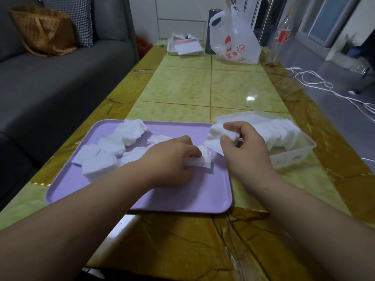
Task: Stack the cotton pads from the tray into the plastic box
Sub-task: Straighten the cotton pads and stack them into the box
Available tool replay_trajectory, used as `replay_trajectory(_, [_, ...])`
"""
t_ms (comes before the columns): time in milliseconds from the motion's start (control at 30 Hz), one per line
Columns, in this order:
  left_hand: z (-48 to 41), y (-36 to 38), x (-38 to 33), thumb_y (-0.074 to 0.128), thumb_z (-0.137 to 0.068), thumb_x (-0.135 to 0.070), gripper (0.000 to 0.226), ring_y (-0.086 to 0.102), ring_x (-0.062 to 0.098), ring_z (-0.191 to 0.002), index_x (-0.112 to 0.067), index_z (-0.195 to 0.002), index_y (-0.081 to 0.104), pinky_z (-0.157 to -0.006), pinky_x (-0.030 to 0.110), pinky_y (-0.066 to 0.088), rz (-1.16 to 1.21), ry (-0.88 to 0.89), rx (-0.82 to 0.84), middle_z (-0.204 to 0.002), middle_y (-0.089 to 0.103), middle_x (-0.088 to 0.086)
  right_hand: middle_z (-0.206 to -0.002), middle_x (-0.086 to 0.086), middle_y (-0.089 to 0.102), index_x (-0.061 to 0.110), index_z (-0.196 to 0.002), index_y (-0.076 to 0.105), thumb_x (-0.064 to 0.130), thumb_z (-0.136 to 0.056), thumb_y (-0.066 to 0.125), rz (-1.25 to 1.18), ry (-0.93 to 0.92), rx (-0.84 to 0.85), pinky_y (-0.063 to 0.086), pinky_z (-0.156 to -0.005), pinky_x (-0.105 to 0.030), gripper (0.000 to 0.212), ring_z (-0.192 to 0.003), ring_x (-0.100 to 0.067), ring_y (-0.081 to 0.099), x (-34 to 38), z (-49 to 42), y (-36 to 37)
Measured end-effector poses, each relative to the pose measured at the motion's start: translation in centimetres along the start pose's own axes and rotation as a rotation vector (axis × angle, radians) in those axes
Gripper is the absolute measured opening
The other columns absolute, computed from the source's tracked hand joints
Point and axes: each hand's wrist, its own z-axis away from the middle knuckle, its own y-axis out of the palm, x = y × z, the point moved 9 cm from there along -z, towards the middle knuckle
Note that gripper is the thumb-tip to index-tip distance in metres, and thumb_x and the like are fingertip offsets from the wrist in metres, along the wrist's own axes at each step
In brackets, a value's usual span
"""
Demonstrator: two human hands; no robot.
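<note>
A lilac tray [182, 199] lies on the table in front of me with several white square cotton pads [105, 155] scattered over its far left half. My left hand [172, 157] rests on the tray's right part, fingers closed on a small stack of pads [203, 161]. My right hand [245, 145] hovers at the tray's right edge, pinching a bundle of pads [219, 134]. Just right of it stands the clear plastic box [292, 157], holding a leaning row of stacked pads [282, 130].
The green-and-brown tiled table [203, 90] runs away from me. At its far end stand a white tray with papers [182, 47], a plastic bag [237, 45] and a bottle [282, 37]. A grey sofa [60, 78] lines the left; white cables [324, 86] lie on the floor at right.
</note>
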Motion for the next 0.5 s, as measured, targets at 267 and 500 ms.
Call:
replay_trajectory(267, [0.1,-1.3,1.3,0.056,-0.099,-0.034,0.020,0.059,0.012,-0.080,-0.025,-0.098,0.075,-0.073,0.031,0.048,0.206,-0.015,-0.189,-0.090,0.063,-0.011,-0.105,-0.021,0.068,0.031,-0.113,0.064,0.015,-0.096,0.064,-0.008,-0.020,0.010,0.055,-0.072,-0.031,0.022,-0.070,-0.020,0.057,0.0,0.0,0.2])
replay_trajectory(500, [1.2,-3.4,1.9,0.068,-0.096,-0.016,0.009,0.060,0.000,-0.067,-0.017,-0.092,0.076,-0.064,0.013,0.047,0.688,-0.128,-0.133,-0.073,0.070,-0.008,-0.107,-0.001,0.073,0.033,-0.108,0.069,0.012,-0.090,0.072,-0.116,0.047,0.079,0.062,-0.086,-0.050,0.027,-0.094,-0.025,0.072,-0.7,-0.2,1.0])
